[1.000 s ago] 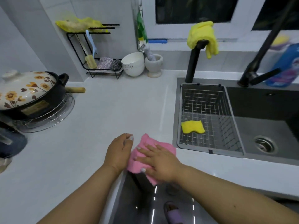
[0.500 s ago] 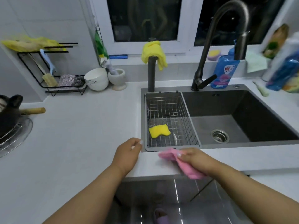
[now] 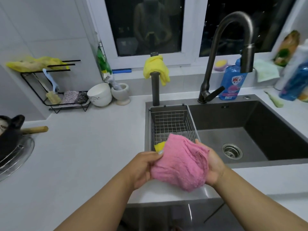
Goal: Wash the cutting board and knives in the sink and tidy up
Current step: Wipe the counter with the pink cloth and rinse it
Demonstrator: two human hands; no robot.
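This is a home kitchen. A dark rectangular sink (image 3: 250,130) is set into a white countertop (image 3: 83,155), with a tall dark gooseneck faucet (image 3: 233,47) behind it and a metal wire drain basket (image 3: 171,120) hanging in its left part. A blue bottle of dish liquid (image 3: 231,80) stands by the window ledge. On the left, a black wire rack (image 3: 55,90) holds a brush and scouring pads, beside stacked white ceramic bowls (image 3: 100,95) and a small pale stone mortar (image 3: 121,94). A black cooking pot (image 3: 10,130) sits at the far left, against white tiled walls.
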